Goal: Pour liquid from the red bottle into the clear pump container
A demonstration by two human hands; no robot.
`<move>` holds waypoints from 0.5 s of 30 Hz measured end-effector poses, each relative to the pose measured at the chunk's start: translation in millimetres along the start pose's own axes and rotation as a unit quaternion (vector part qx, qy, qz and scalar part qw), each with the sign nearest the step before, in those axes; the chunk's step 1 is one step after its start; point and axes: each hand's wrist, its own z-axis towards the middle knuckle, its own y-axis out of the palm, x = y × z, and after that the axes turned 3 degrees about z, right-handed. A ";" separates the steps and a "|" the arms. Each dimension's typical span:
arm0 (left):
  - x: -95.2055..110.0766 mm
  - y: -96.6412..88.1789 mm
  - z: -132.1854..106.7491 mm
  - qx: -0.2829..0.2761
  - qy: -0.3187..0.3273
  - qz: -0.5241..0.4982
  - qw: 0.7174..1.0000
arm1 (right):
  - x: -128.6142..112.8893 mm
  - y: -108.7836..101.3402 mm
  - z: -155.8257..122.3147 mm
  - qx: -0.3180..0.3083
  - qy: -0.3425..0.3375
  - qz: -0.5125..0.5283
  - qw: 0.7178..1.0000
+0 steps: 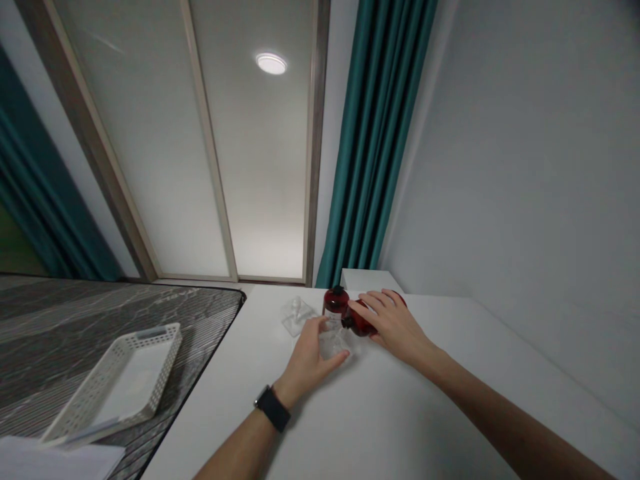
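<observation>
Head view: left hand grip cups clear container; right hand grasps red bottle, basket well apart.

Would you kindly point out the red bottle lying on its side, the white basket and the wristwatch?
red bottle (361, 326), head view, on its dark red body below the right hand's fingers.
white basket (161, 381), head view, on its lattice side wall.
wristwatch (273, 407), head view, on the black band.

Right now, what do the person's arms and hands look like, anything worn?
Both forearms are bare, with no sleeves in view. The left hand has a black watch with a dark band at the wrist. The right hand wears nothing: no gloves or rings visible.
</observation>
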 end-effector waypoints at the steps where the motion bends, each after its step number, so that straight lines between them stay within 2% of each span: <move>1: 0.4 -0.1 0.0 0.000 0.000 0.000 1.000 | 0.1 0.1 -0.1 0.000 0.000 0.001 1.000; 15: -2.2 0.9 -0.4 -0.001 0.000 0.007 1.000 | 0.1 0.9 -0.8 0.003 -0.002 -0.001 1.000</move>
